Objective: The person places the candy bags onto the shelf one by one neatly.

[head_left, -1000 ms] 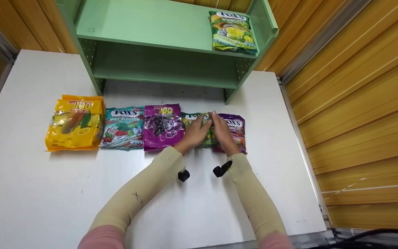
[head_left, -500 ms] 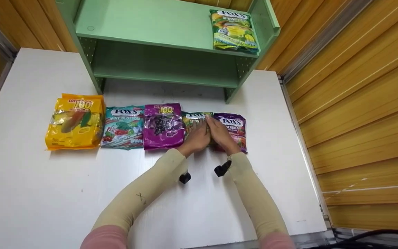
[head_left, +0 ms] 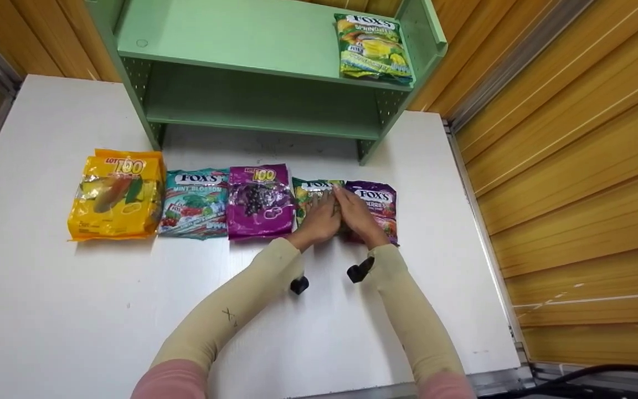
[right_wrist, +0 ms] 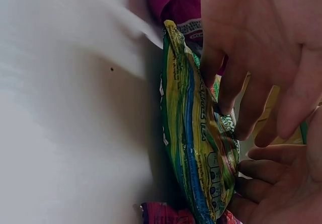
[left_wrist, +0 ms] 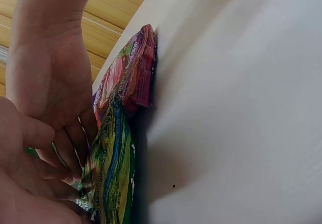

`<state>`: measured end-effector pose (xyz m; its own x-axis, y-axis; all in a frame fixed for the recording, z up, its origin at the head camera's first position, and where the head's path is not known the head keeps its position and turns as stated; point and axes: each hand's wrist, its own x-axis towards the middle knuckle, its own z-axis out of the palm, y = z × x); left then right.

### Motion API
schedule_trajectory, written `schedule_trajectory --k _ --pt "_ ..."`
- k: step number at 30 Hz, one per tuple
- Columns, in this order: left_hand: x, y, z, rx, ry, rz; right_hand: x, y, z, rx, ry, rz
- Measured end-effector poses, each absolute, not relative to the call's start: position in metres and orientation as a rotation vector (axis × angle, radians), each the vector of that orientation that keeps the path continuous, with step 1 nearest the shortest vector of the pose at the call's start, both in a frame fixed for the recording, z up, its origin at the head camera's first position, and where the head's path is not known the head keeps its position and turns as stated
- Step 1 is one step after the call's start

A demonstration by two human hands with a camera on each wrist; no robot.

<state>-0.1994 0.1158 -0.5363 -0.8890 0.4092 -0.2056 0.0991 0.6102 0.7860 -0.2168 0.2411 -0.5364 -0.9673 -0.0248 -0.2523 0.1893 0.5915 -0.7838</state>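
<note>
A green Fox's candy bag [head_left: 301,205] lies on the table under both hands, which hide much of its front. My left hand [head_left: 322,220] rests on it with fingers extended toward its printed top. Beside it, my right hand [head_left: 356,216] slants in from the right, fingertips meeting the left hand's fingers near the bag's right side. In the left wrist view, the green bag's striped lower edge [left_wrist: 113,168] shows beneath the fingers. The right wrist view has straight fingers of both hands over the bag [right_wrist: 188,128]. A purple Fox's berries bag [head_left: 384,208] adjoins on the right, partly covered.
Leftward in the row lie a purple Lot 100 grape bag [head_left: 261,202], a teal Fox's mint bag [head_left: 194,205] and a yellow Lot 100 mango bag [head_left: 117,197]. Behind stands a green shelf [head_left: 230,39] carrying another green-yellow Fox's bag [head_left: 374,50]. Wood-patterned walls flank the white table [head_left: 130,316].
Both hands' fingertips have drawn down from the green bag's top edge, uncovering more of its label and the berries bag's label. The left hand has shifted slightly right.
</note>
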Motion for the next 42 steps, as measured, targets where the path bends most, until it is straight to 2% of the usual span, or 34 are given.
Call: schedule_trajectory --k 29,42 --pt "-0.191 0.107 -0.551 0.094 2.581 1.446 -0.208 0.247 -0.532 0.266 2.671 -1.303" --pt "-0.190 0.108 -0.549 0.103 2.550 1.470 -0.209 0.251 -0.537 0.425 2.480 -1.609"
